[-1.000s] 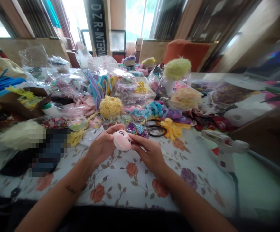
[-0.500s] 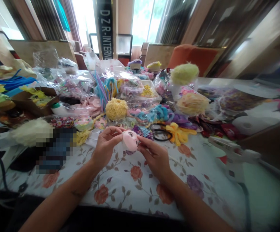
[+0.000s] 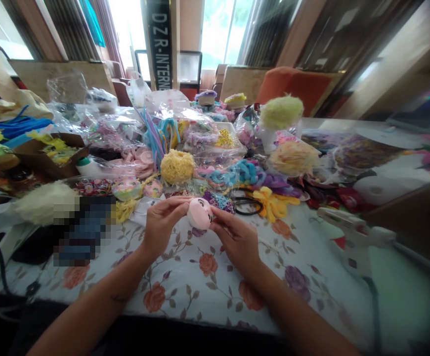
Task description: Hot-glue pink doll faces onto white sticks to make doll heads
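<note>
A small pale pink doll head (image 3: 199, 213) with printed eyes is held above the flowered tablecloth (image 3: 185, 267), between both hands. My left hand (image 3: 164, 221) grips its left edge, with the thumb on the near side. On the other side, my right hand (image 3: 236, 236) pinches the head's right edge with thumb and fingers. Just beyond the hands lie a yellow fluffy ball (image 3: 177, 166), a bag of small colourful beads (image 3: 218, 201) and a black cord loop (image 3: 248, 205).
A white glue gun (image 3: 354, 237) stands at the right. Yellow fuzzy strips (image 3: 276, 202), plastic bags and yarn balls crowd the back. At the left are a cream fluffy ball (image 3: 48, 202), a cardboard box (image 3: 33, 153) and a blurred-out patch.
The view has shifted very slightly. Both hands keep their hold on the doll head, which is turned a little.
</note>
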{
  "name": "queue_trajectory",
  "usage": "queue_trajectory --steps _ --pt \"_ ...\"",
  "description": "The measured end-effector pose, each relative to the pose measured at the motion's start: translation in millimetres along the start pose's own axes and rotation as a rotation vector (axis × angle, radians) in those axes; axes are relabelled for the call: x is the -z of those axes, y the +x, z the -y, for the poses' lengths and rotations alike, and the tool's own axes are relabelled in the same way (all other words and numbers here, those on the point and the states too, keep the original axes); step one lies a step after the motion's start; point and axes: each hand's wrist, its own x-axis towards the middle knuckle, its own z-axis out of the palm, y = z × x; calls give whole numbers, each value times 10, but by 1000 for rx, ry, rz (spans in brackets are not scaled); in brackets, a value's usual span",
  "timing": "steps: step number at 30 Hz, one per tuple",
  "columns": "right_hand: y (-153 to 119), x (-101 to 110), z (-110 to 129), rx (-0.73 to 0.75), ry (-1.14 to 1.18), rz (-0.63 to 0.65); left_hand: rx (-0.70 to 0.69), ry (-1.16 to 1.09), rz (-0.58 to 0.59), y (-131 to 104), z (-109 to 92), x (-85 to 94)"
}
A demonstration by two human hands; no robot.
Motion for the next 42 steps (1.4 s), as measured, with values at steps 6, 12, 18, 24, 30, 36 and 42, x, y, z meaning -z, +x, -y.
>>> queue_trajectory --steps 6,12,18,24,30,36,42 --pt "0 0 20 -16 -11 -9 4 81 22 -14 -22 -11" --pt "1 -9 10 -8 0 -48 14 87 78 -11 44 18" --pt "11 -4 31 -29 21 -53 43 1 135 15 160 68" --pt "21 -1 45 -53 28 -70 50 2 219 -11 105 28" --pt "15 4 61 -47 -29 -92 100 21 215 -51 112 -42" --pt "13 -29 24 -7 -28 -118 131 -10 179 -68 169 -85" --pt "0 -42 10 -17 -34 -102 129 8 136 -74 175 -114"
